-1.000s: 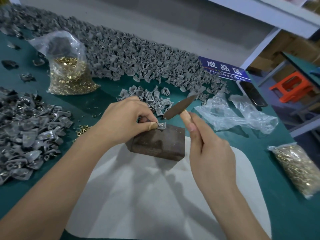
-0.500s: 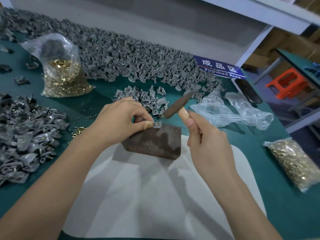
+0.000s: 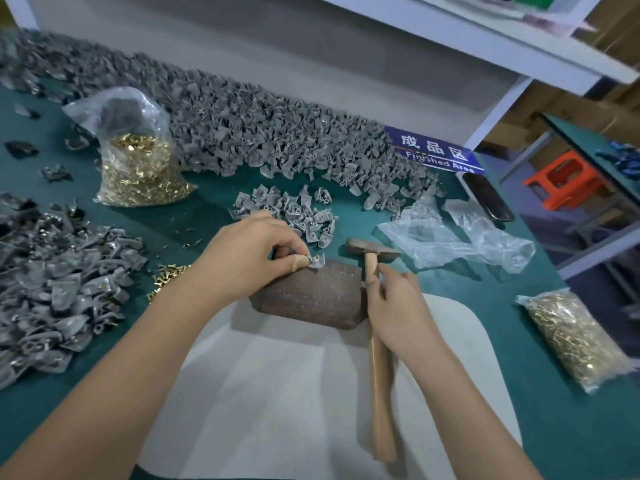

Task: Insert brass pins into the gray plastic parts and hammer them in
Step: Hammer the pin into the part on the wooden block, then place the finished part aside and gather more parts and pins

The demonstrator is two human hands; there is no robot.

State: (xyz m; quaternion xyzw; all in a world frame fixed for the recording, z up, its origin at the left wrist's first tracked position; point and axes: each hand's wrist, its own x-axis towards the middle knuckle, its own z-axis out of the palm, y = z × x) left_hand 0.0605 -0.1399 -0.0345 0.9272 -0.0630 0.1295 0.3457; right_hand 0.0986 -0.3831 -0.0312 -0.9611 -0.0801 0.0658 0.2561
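On the far left corner of a brown block [image 3: 311, 296], my left hand [image 3: 249, 258] pinches a small gray plastic part [image 3: 317, 262] with a brass pin in it. A wooden-handled hammer [image 3: 381, 393] lies flat on the table along the block's right side, its head [image 3: 374, 249] pointing away from me. My right hand [image 3: 398, 306] lies over the handle just below the head, thumb and fingers curled round it. Loose brass pins [image 3: 166, 275] sit left of the block.
The block stands on a white mat [image 3: 311, 410] on the green table. Gray parts are heaped at the back [image 3: 242, 133], at the left [image 3: 52, 289] and behind the block [image 3: 294, 213]. Bags of pins stand at the left [image 3: 138, 171] and right [image 3: 571, 337]. Empty plastic bags [image 3: 450, 237] lie at the right.
The hammer was raised over the block in my right hand; it has come down and now lies on the table beside the block. My left hand kept the part on the block.
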